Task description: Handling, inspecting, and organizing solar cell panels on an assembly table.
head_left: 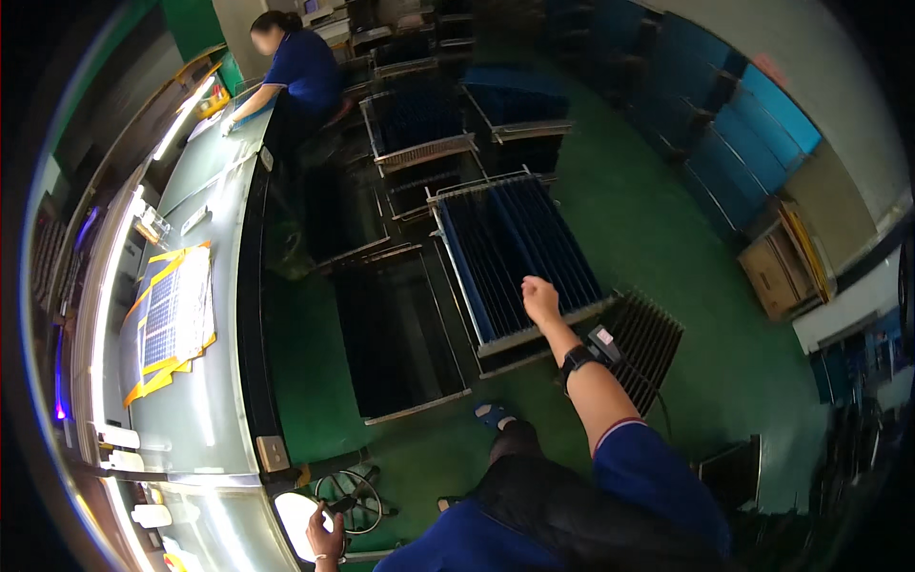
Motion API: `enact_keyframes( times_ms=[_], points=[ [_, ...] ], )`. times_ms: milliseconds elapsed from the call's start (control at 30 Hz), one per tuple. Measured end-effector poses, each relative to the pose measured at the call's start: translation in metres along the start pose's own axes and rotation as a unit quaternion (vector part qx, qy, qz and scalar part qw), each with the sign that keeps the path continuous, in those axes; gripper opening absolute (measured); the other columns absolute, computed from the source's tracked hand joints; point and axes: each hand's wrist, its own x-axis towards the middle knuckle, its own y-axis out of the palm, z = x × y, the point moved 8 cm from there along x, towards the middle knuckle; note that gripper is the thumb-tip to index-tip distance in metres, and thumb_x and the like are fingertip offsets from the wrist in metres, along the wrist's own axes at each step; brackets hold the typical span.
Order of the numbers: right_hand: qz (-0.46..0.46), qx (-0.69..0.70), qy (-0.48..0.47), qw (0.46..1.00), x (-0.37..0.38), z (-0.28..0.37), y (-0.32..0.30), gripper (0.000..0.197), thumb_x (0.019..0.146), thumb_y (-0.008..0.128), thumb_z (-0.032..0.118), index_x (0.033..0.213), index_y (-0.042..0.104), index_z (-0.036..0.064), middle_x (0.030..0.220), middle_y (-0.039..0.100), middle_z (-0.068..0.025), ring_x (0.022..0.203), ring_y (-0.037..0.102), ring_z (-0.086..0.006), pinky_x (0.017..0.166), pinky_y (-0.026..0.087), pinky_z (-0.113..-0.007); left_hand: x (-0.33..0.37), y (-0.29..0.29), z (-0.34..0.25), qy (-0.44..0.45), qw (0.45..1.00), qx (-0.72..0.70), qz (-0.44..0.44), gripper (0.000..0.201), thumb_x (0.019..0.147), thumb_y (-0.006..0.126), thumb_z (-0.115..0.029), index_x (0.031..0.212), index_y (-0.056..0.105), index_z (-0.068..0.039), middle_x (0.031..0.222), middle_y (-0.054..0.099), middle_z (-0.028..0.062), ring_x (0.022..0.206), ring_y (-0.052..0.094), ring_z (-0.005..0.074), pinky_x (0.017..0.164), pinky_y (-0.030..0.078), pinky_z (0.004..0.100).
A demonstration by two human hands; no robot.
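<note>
While I look down from the head view, my right hand [540, 298] reaches out, fingers curled loosely, holding nothing, over the near edge of a slotted rack of dark blue panels [519, 253]. My left hand [325, 537] sits low by the workbench [214, 410]; whether it grips anything I cannot tell. Also listed: empty dark rack [396, 334], yellow-taped panel [172, 315], green floor [658, 219], a co-worker [300, 71] at the bench's far end.

Right arm stretches forward, right hand [539, 297] loosely closed; left hand [326, 539] hangs low, fingers curled.
</note>
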Motion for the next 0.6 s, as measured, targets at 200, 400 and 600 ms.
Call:
enact_keyframes(
  times_ms=[200,400,600],
  points=[
    [0.089,-0.238,0.128,0.959,0.119,-0.071,0.076,0.050,0.084,0.059,0.014,0.129,0.043,-0.0015,0.129,0.047,-0.0184,0.119,0.044,-0.0358,0.099,0.040,-0.041,-0.013,0.060,-0.028,-0.104,0.980,-0.120,0.123,0.056,0.083,0.068,-0.020,0.128,0.046,0.004,0.109,0.062,0.0191,0.097,0.060,0.0232,0.082,0.049,0.0326],
    [0.112,-0.337,0.209,0.911,0.140,-0.082,0.099,0.060,0.078,0.068,0.017,0.127,0.040,-0.0026,0.127,0.048,-0.0211,0.111,0.052,-0.0344,0.092,0.046,-0.041,-0.030,0.063,-0.082,-0.194,0.964,-0.121,0.136,0.047,0.082,0.069,-0.015,0.124,0.054,-0.005,0.112,0.062,0.0160,0.096,0.061,0.0158,0.079,0.050,0.0293],
    [0.159,-0.340,0.059,0.925,0.158,-0.097,0.105,0.018,0.075,0.058,0.018,0.083,0.065,0.0042,0.088,0.065,-0.0208,0.084,0.062,-0.0409,0.073,0.050,-0.046,-0.040,0.050,-0.111,-0.191,0.977,-0.050,0.084,0.048,0.077,0.068,-0.027,0.116,0.058,-0.001,0.112,0.061,0.0204,0.102,0.060,0.0337,0.087,0.048,0.0403]
  ],
)
